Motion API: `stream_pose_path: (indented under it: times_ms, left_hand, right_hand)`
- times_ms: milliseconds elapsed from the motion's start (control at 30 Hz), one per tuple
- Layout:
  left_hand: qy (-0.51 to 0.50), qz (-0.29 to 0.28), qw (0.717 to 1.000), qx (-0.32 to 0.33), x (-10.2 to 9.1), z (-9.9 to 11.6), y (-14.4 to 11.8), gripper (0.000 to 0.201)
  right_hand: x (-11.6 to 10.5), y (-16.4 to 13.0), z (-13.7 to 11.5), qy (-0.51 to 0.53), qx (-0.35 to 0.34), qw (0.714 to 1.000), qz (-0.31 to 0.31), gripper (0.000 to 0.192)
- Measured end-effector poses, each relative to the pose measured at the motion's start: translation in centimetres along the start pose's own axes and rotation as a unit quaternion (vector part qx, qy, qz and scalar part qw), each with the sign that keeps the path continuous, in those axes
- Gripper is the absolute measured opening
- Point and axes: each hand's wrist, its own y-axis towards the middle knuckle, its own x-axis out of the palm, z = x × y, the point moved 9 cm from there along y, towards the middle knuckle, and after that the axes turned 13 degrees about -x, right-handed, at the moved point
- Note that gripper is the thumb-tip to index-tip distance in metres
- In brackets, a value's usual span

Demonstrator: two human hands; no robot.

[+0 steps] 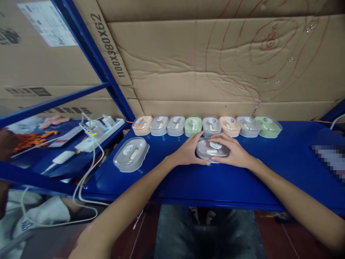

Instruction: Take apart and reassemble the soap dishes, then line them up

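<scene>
Both hands [211, 153] around grey box [212, 148], mid-shelf [269, 172].

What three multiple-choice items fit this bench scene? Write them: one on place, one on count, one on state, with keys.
1. Where does the lone grey oval plastic box lie?
A. left of the hands
B. inside the back row
C. on the white power strip

2. How many green lidded boxes are in the back row of boxes?
A. none
B. two
C. five

3. What do the left hand and right hand do?
A. hang free
B. clasp a grey lidded box
C. pull a cable

A: it sits apart, leftward. B: two green lids show. B: both hands touch its sides.
</scene>
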Motion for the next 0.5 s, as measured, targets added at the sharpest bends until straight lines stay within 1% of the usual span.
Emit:
stream_pose_path:
  times_ms: [200,400,500]
  left_hand:
    - [0.004,0.001,1.0,0.006,0.12,-0.24,0.15,0.136]
    - [0.0,0.011,0.999,0.036,0.0,0.11,0.16,0.114]
    - [0.0,0.016,0.999,0.039,-0.14,0.27,0.07,0.107]
  right_hand:
    - [0.23,-0.1,0.18,0.002,-0.01,1.0,-0.004,0.063]
    - [0.33,-0.16,0.08,-0.005,-0.023,1.0,-0.009,0.065]
    - [0.5,-0.17,0.04,-0.015,-0.019,1.0,-0.02,0.066]
